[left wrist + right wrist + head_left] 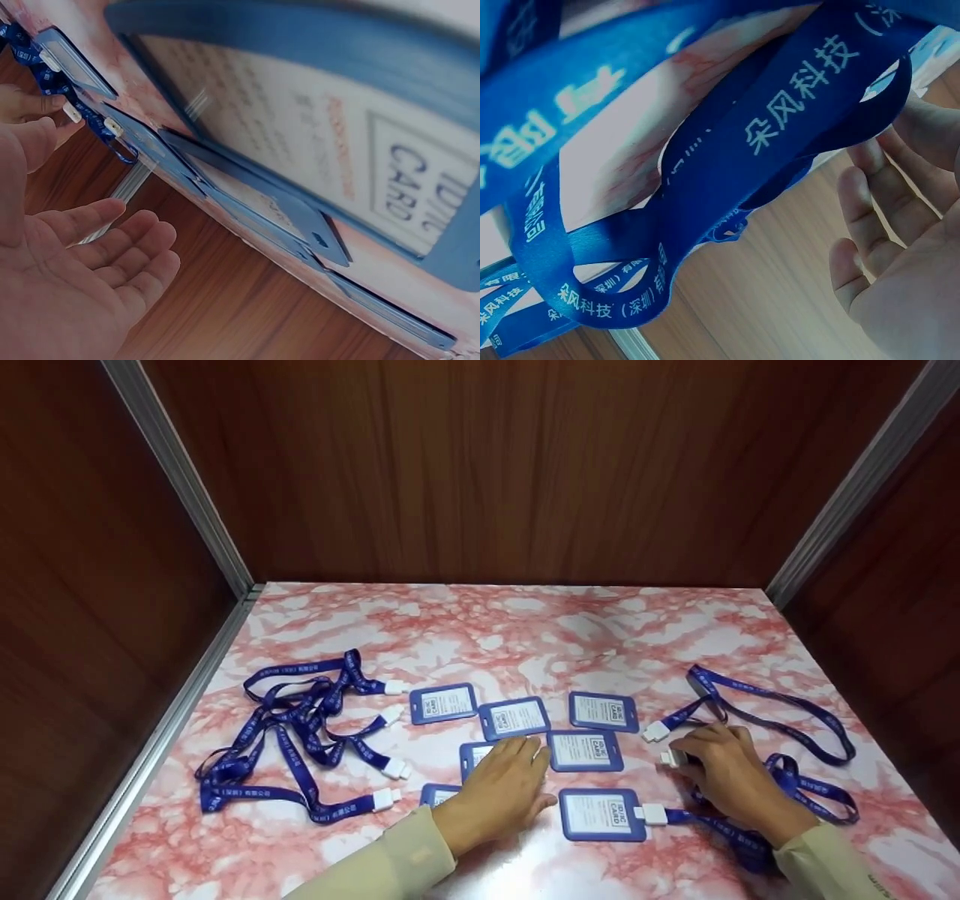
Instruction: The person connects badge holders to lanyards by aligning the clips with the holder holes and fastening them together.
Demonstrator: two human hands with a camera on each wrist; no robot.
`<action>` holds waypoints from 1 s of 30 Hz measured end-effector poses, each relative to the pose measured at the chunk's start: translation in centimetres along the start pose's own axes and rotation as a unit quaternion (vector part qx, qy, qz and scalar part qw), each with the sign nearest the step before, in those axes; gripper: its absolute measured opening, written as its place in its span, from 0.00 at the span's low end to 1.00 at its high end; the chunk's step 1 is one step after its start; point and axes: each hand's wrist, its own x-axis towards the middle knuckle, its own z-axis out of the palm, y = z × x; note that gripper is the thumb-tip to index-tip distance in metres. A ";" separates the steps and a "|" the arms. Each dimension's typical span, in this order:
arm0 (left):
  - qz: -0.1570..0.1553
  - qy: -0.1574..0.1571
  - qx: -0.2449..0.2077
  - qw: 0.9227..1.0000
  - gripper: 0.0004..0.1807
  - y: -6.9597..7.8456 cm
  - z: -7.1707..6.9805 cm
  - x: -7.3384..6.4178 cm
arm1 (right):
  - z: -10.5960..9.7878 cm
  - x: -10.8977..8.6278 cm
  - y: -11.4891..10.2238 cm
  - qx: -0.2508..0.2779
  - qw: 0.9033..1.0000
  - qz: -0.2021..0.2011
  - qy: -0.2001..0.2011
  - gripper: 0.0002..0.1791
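Note:
My right hand (720, 772) pinches the white clip (670, 759) of a blue lanyard (795, 97) at the right of the table. Strap loops fill much of the right wrist view. Over the card holders, my left hand (499, 791) has relaxed fingers and holds nothing; it partly hides two of them, including one blue-framed card holder (474, 755). To its right lies another card holder (587, 751). In front of that, a card holder (600, 814) is joined to a white clip (655, 814) on a lanyard.
Several lanyards (300, 727) lie tangled at the left, their white clips pointing right. More card holders (442, 703) lie in the middle. Another lanyard (787, 727) curves at the far right. Wood panels (510, 472) with metal posts enclose the marbled tabletop (525, 637).

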 end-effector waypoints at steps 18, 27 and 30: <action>0.000 0.007 -0.007 1.000 0.37 -0.1 -0.1 2.0 | -0.1 -0.1 -0.7 0.002 1.000 -0.019 0.013 0.19; 0.000 0.008 0.015 1.000 0.35 0.3 -0.1 2.9 | 0.0 -0.1 -0.7 0.001 0.999 -0.029 0.020 0.19; 0.002 0.008 0.015 1.000 0.35 0.4 0.0 3.0 | 0.0 -0.1 -0.8 0.003 0.999 -0.029 0.021 0.19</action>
